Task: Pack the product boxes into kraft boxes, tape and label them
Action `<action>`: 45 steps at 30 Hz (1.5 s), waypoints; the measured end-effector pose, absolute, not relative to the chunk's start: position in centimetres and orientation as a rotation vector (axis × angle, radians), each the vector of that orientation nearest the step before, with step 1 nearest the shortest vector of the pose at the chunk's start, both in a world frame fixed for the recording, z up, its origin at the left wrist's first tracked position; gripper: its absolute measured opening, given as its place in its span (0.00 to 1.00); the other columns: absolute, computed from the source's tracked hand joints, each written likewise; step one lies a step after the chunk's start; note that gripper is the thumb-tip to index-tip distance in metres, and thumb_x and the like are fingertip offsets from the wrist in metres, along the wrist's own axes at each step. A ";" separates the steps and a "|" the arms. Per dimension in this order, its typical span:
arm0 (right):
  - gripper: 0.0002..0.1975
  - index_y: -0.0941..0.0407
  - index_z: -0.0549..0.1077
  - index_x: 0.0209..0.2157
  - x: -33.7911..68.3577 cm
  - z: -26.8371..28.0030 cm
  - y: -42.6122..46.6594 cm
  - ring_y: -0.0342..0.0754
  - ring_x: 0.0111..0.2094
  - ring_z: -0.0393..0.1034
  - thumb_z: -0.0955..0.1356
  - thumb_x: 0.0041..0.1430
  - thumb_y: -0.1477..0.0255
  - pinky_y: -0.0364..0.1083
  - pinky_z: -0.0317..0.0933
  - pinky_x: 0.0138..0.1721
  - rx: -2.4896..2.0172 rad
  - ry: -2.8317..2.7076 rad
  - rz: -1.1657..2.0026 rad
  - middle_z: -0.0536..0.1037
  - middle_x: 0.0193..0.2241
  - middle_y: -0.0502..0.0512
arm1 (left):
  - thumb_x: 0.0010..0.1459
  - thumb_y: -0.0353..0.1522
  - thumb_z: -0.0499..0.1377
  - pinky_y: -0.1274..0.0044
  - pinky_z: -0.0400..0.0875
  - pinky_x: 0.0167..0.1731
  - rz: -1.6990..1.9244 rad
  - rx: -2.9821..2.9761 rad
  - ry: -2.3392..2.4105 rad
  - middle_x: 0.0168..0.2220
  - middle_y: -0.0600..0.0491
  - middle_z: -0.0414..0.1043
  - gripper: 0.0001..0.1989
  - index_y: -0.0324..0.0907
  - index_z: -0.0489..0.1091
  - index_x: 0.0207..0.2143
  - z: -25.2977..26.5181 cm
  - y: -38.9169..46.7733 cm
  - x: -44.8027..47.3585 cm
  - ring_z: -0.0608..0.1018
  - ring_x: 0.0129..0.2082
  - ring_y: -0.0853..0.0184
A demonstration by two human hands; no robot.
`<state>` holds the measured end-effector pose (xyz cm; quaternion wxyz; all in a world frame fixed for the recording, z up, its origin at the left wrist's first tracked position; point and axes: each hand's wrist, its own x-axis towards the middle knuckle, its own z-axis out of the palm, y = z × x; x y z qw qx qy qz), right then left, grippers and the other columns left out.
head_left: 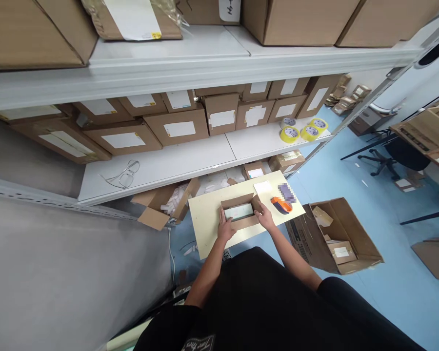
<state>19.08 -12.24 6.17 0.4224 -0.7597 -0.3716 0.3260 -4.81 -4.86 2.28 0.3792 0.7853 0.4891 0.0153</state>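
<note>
A small open cardboard box [244, 224] sits on the pale yellow board [204, 222] in front of me. Inside it lies a pale whitish-green carton [238, 211] that takes up most of the opening. My left hand [226, 228] grips the box's left end, fingers along the outside and thumb by the carton. At the opposite end, my right hand [265, 218] is closed around the right wall and flap. To the right on the board are an orange tape dispenser-like tool [281, 205], a white paper [263, 187] and a blurred-out purple item [287, 192].
A shelf [190, 163] above the board carries labelled cartons [180, 127], yellow tape rolls [289, 134] and glasses [126, 175]. An open carton [157, 214] stands lower left. A large open carton [366, 248] with small boxes inside rests on the blue floor at right.
</note>
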 end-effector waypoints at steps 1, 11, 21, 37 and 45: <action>0.34 0.50 0.69 0.66 19.2 6.2 -12.4 0.60 0.67 0.65 0.68 0.57 0.63 0.62 0.64 0.65 -1.895 -0.943 0.822 0.71 0.66 0.57 | 0.50 0.35 0.73 0.60 0.57 0.69 0.061 2.026 1.266 0.78 0.44 0.21 0.31 0.40 0.73 0.56 2.3 -5.1 -4.7 0.37 0.77 0.47; 0.30 0.49 0.74 0.62 21.6 7.5 -14.0 0.60 0.64 0.68 0.70 0.56 0.70 0.61 0.69 0.61 -1.793 -1.080 0.965 0.73 0.64 0.57 | 0.53 0.29 0.67 0.61 0.59 0.70 0.175 2.064 1.450 0.78 0.54 0.43 0.10 0.44 0.78 0.40 4.5 -6.8 -2.7 0.44 0.77 0.49; 0.27 0.53 0.75 0.62 25.8 9.7 -17.0 0.59 0.66 0.66 0.69 0.61 0.71 0.60 0.59 0.68 -1.526 -1.654 0.886 0.74 0.64 0.61 | 0.56 0.28 0.63 0.59 0.60 0.71 0.465 2.117 1.587 0.75 0.58 0.52 0.05 0.46 0.78 0.33 6.3 -20.6 0.3 0.47 0.77 0.49; 0.11 0.51 0.82 0.46 16.7 14.9 -21.1 0.53 0.49 0.77 0.67 0.70 0.70 0.47 0.61 0.53 -1.174 -2.736 0.826 0.85 0.47 0.57 | 0.65 0.28 0.59 0.55 0.58 0.70 0.839 1.895 2.136 0.79 0.55 0.35 0.08 0.43 0.78 0.38 12.9 -42.3 2.7 0.45 0.77 0.52; 0.13 0.52 0.82 0.44 6.8 15.3 -28.9 0.53 0.46 0.79 0.65 0.72 0.67 0.46 0.63 0.48 -0.827 -3.016 0.723 0.85 0.44 0.58 | 0.62 0.30 0.62 0.56 0.54 0.72 0.924 1.514 2.402 0.78 0.53 0.43 0.06 0.43 0.80 0.37 12.2 -53.1 -1.5 0.46 0.77 0.53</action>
